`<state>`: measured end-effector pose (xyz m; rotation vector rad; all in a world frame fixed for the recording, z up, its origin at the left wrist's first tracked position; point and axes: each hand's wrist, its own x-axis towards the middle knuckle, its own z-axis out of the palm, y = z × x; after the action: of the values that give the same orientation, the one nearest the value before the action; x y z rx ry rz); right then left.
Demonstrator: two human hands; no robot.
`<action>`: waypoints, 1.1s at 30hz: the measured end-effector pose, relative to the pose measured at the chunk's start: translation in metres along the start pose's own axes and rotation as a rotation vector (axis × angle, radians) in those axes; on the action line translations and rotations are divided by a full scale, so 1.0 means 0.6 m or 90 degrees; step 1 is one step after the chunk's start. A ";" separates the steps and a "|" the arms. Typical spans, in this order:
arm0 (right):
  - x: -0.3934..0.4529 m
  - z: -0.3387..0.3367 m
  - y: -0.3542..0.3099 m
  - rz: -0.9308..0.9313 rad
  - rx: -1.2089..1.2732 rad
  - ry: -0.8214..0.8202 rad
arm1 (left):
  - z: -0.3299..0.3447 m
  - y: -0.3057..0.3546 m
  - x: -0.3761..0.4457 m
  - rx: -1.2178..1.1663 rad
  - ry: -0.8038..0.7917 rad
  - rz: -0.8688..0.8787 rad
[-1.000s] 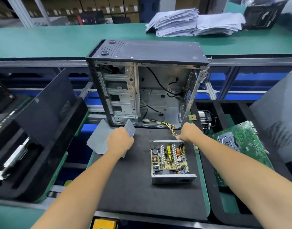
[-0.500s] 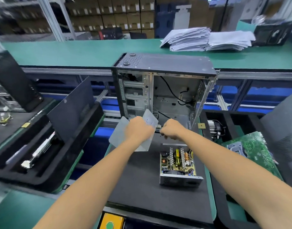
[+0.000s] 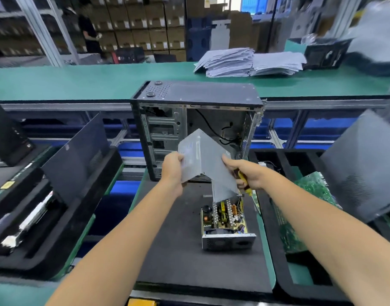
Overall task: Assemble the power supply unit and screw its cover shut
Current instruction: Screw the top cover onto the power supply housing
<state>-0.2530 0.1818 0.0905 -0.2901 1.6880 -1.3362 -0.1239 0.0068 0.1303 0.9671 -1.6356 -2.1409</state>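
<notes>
The open power supply unit (image 3: 226, 226) lies on the black mat (image 3: 178, 250), its circuit board and fan grille exposed. Above it I hold the bent grey metal cover (image 3: 206, 160) in the air, tilted, in front of the computer case. My left hand (image 3: 173, 171) grips the cover's left edge. My right hand (image 3: 247, 173) touches the cover's right edge with its thumb while its fingers curl round a yellow-and-black screwdriver handle (image 3: 242, 180). The cover's lower flap hangs just over the unit's far end.
An open black computer case (image 3: 196, 120) stands upright behind the mat. A foam tray on the right holds a green motherboard (image 3: 308, 195). A black side panel (image 3: 77, 155) leans in a foam tray on the left. Paper stacks (image 3: 249, 61) lie on the far green bench.
Both hands have lifted the cover from the mat's left side up and rightward over the unit. The right hand came off the unit's cables and now holds a screwdriver. The camera tilted up.
</notes>
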 end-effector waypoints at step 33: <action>-0.069 -0.094 0.037 0.069 -0.013 0.116 | 0.039 -0.085 0.047 0.252 -0.271 -0.014</action>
<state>-0.2666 0.2539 0.0914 -0.0893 1.8422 -1.2970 -0.1513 0.0240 0.0764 0.6487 -2.3256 -2.1897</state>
